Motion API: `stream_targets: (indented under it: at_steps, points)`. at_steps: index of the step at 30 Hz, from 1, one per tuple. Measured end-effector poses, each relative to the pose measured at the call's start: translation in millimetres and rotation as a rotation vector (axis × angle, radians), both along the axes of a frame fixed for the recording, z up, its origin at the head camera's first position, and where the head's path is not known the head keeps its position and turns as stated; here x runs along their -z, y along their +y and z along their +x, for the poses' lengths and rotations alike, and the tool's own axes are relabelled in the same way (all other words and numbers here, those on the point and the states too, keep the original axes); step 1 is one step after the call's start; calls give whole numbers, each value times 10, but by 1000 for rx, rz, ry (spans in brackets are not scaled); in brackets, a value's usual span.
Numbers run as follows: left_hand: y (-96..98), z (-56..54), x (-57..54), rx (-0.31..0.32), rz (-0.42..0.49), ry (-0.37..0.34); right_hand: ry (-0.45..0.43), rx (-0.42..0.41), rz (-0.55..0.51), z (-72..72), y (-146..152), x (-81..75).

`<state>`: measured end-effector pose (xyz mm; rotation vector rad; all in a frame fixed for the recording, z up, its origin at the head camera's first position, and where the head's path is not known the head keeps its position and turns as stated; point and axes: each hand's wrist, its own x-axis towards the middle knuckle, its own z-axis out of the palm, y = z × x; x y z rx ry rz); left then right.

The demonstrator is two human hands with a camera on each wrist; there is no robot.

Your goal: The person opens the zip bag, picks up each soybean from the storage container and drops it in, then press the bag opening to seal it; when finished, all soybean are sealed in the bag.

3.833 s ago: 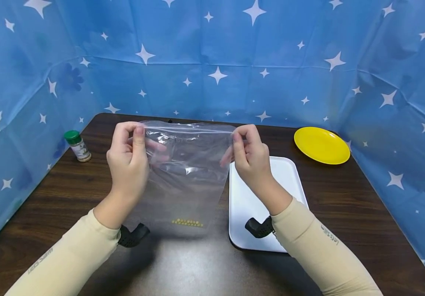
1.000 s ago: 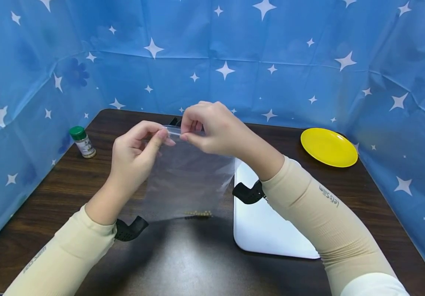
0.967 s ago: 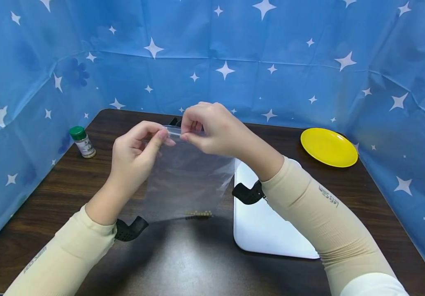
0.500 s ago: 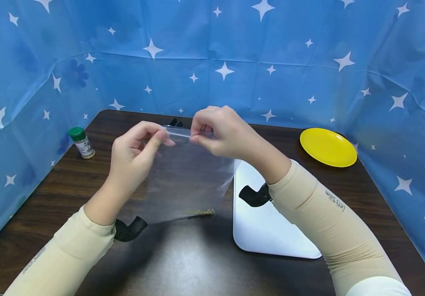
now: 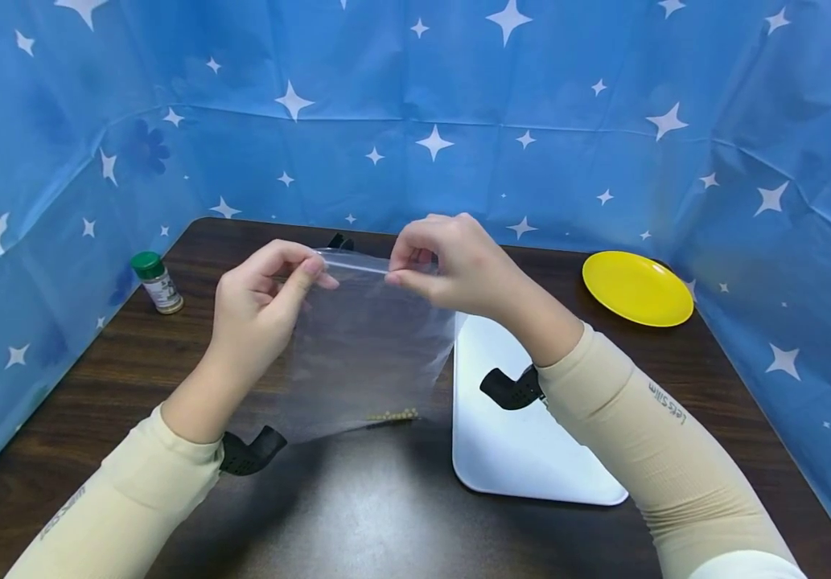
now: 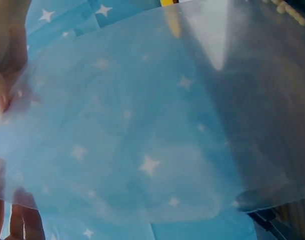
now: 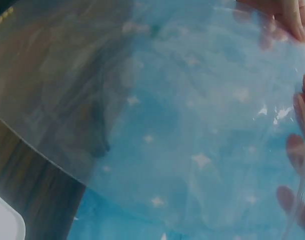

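Note:
A clear zip-top plastic bag (image 5: 364,346) hangs between both hands in the head view. Small yellowish round pieces (image 5: 395,415) lie in a row along its bottom edge; their kind is too small to tell. My left hand (image 5: 259,301) pinches the bag's upper left corner between thumb and fingers. Further right along the zip strip, my right hand (image 5: 451,261) pinches the top edge with thumb and forefinger. The bag film (image 6: 142,125) fills most of the left wrist view, and the right wrist view shows the film (image 7: 192,110) from the other side.
A white tray (image 5: 524,450) lies right of the bag, partly under my right forearm. At the back right is a yellow plate (image 5: 638,288). A green-capped shaker jar (image 5: 158,283) stands at the left edge of the dark wooden table (image 5: 133,370). Starry blue curtains (image 5: 386,80) surround it.
Earlier the hands held the bag's two top corners. The right hand then came close to the left, and over the last second it has moved rightward along the zip strip. The left hand stays put.

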<state>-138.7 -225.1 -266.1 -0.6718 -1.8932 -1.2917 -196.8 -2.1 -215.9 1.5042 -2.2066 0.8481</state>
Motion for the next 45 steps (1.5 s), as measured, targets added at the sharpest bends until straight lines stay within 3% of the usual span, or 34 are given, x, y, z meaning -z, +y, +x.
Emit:
stream_targets:
  at_steps: [15,37,45]
  points:
    - [98,-80,-38,-50,-28,-35,30,-17,-1,-190,234,38]
    - [80,-61,-28,-99,-16,-80,57,79,13,-201,475,146]
    - [91,-44,-48,-104,-22,-94,57,66,1,-206,544,172]
